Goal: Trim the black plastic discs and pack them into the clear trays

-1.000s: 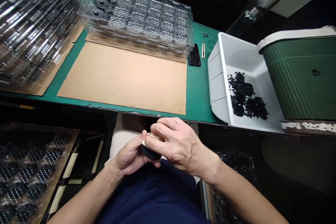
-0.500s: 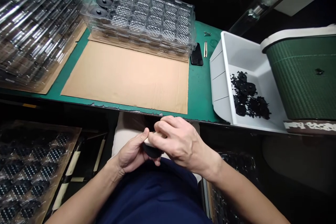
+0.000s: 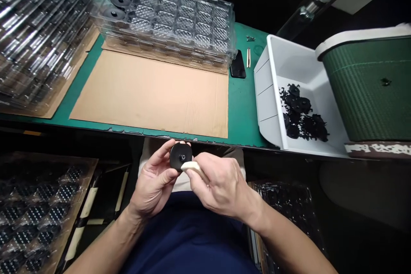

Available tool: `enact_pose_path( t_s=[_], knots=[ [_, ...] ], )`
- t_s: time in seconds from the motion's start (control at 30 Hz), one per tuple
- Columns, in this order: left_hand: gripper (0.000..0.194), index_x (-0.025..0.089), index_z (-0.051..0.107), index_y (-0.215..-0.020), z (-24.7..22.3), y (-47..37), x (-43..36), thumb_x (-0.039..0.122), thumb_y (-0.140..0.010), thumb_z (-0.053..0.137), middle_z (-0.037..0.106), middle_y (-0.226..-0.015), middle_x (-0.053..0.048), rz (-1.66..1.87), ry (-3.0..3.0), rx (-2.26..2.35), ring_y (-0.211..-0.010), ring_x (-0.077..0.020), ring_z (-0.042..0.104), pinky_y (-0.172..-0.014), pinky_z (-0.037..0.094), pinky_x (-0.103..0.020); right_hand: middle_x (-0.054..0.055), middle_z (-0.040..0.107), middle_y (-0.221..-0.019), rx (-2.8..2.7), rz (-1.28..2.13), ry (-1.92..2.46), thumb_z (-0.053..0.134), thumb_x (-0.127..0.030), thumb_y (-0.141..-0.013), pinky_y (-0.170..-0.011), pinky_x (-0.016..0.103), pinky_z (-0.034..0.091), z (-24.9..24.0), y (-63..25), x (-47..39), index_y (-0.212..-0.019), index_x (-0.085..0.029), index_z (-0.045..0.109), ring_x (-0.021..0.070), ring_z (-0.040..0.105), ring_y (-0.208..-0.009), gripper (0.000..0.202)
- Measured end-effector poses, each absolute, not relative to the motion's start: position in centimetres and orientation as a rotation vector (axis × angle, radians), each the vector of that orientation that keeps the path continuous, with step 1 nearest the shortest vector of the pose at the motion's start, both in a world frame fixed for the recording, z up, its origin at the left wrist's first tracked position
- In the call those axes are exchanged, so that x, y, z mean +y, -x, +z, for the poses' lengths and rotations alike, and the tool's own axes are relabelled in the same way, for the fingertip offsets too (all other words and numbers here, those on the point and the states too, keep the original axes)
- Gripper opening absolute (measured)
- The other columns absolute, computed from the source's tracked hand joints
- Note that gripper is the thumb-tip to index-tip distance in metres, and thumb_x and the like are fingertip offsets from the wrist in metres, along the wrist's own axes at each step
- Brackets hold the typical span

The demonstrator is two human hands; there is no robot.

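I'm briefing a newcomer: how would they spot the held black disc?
Find the green table. Just below its near edge, the left hand holds the black disc. Unlike the discs in the clear tray, it's partly behind a pale tool.

Item one: we list a round black part [image 3: 175, 156], its face tilted up toward us, with a small raised hub near the middle; held by its rim in the left hand [image 3: 153, 182]; item two: we list a pale cream tool [image 3: 195, 168], blunt-ended, gripped in the right hand [image 3: 221, 183]; its tip overlaps the part's lower right edge; contact we cannot confirm.
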State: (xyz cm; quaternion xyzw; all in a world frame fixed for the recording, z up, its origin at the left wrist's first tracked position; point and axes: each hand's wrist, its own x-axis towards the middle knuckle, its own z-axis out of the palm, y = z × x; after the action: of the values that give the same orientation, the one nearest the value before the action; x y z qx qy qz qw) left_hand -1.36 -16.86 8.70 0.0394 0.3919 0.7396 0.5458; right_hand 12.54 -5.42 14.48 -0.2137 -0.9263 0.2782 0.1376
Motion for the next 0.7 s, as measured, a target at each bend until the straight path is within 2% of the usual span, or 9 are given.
enact_pose_path(
  t_s=[0.13, 0.27, 0.43, 0.57, 0.7],
  knots=[
    [0.054, 0.037, 0.078, -0.125, 8.7, 1.4, -17.0, 0.023, -0.075, 0.094, 0.077, -0.130, -0.003, 1.713, -0.094, 0.918, -0.127, -0.0240, 0.069, -0.108, 0.055, -0.029, -0.001, 0.053, -0.075, -2.681, 0.599, 0.694, 0.050, -0.029, -0.108, -0.056, 0.033, 0.024, 14.3, -12.8, -4.6, -0.083, -0.020, 0.052, 0.0131, 0.042, -0.060, 0.026],
    [0.056, 0.036, 0.076, -0.130, 8.6, 1.5, -17.2, 0.026, -0.077, 0.092, 0.075, -0.134, -0.005, 1.710, -0.092, 0.899, -0.130, -0.0290, 0.067, -0.110, 0.055, -0.037, -0.004, 0.047, -0.070, -2.701, 0.813, 0.555, 0.050, -0.027, -0.106, -0.055, 0.032, 0.024, 14.7, -13.0, -4.5, -0.078, -0.022, 0.047, 0.0121, 0.039, -0.058, 0.028],
    [0.054, 0.034, 0.074, -0.134, 8.5, 1.6, -17.5, 0.026, -0.082, 0.088, 0.076, -0.134, -0.006, 1.645, -0.086, 0.879, -0.128, -0.0260, 0.069, -0.109, 0.055, -0.032, -0.003, 0.049, -0.073, -2.709, 0.724, 0.638, 0.050, -0.028, -0.107, -0.058, 0.033, 0.024, 14.7, -13.3, -4.1, -0.080, -0.022, 0.047, 0.0130, 0.039, -0.061, 0.028],
    [0.054, 0.034, 0.072, -0.137, 8.3, 1.6, -17.6, 0.031, -0.085, 0.086, 0.075, -0.136, -0.008, 1.602, -0.074, 0.883, -0.130, -0.0280, 0.067, -0.109, 0.056, -0.036, -0.003, 0.051, -0.074, -2.791, 0.797, 0.502, 0.050, -0.028, -0.106, -0.058, 0.032, 0.025, 14.6, -13.5, -3.7, -0.080, -0.022, 0.049, 0.0131, 0.041, -0.061, 0.026],
    [0.054, 0.034, 0.075, -0.133, 8.1, 1.8, -17.5, 0.035, -0.082, 0.089, 0.075, -0.137, -0.008, 1.544, -0.060, 0.915, -0.125, -0.0255, 0.070, -0.105, 0.056, -0.031, -0.001, 0.057, -0.079, -2.835, 0.599, 0.572, 0.047, -0.032, -0.110, -0.058, 0.033, 0.025, 14.4, -13.5, -3.1, -0.086, -0.021, 0.055, 0.0144, 0.049, -0.065, 0.028]
  ],
)
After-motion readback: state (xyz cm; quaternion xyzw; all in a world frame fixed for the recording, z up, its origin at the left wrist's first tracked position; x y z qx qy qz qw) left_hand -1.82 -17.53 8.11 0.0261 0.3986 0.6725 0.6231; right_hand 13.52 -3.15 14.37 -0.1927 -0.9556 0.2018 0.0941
